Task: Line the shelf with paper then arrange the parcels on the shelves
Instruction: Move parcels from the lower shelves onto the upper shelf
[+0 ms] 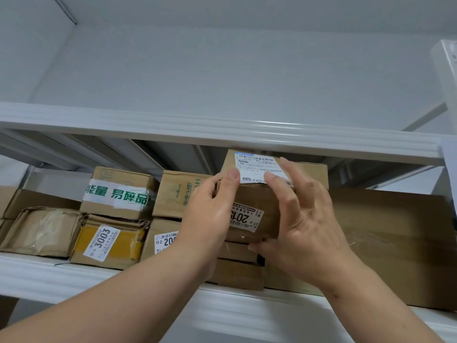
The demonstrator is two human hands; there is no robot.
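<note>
Both hands clasp one small parcel (pixel 257 206) on the middle shelf (pixel 74 273): the left hand (pixel 210 219) wraps its left end, thumb on the top front edge, while the right hand (pixel 301 219) spreads over its right side, fingers (pixel 274 181) lying across the top label and thumb tucked under the bottom edge. It sits on a short stack of flat boxes (pixel 237 271), just under the upper shelf rail (pixel 222 134), with a second box (pixel 309 173) touching it behind.

It looks light and stiff (plain corrugated card, square corners holding shape), so two hands at opposite ends, as here, should move it without crushing. The taped faces may be slick, so the bare card edges are likely the better hold. Headroom under the rail is tight, so sliding probably suits it better than lifting.

The parcel is brown, with a white barcode label on top and a front sticker whose large digits read upside down. To the left stand a box taped in green print (pixel 118 191) and one marked 3003 (pixel 108 241).
</note>
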